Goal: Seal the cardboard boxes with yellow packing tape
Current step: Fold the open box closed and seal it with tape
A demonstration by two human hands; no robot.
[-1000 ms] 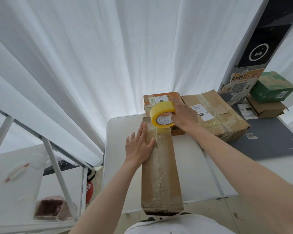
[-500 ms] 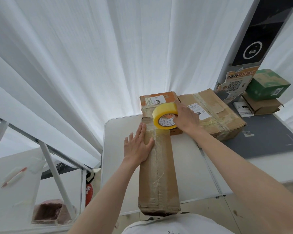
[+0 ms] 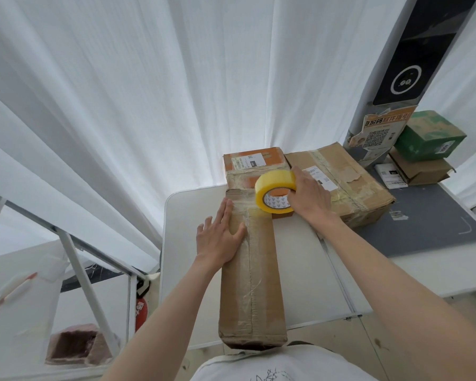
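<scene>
A person seals a long cardboard box (image 3: 254, 281) lying lengthwise on a white folding table (image 3: 308, 265), its near end jutting past the table's front edge toward the person's white shirt (image 3: 275, 367). The left hand (image 3: 220, 237) lies flat on the box's far left top, fingers straight and spread, thumb pressed beside the centre seam. The right hand (image 3: 308, 196) grips a roll of yellow packing tape (image 3: 275, 191), fingers curled round its far side, holding it on edge at the long box's far end with the core facing the camera. A short strip of tape appears to run from the roll down onto the box top, though glare makes the join hard to read.

Just beyond the long box's far end sits an orange-topped box (image 3: 254, 162) with a white label, and touching that box's right side a larger, crumpled cardboard box (image 3: 349, 188) bearing old tape and a shipping label. Well to the right of the long box, a grey mat (image 3: 429, 226) covers an adjoining surface, where a green carton (image 3: 430, 136) is stacked on a brown one (image 3: 423, 169) beside a dark upright panel (image 3: 412, 56) carrying a QR-code notice (image 3: 379, 132). White curtains (image 3: 149, 92) hang behind everything. To the left of the long box, off the table, stands a white metal frame (image 3: 77, 254).
</scene>
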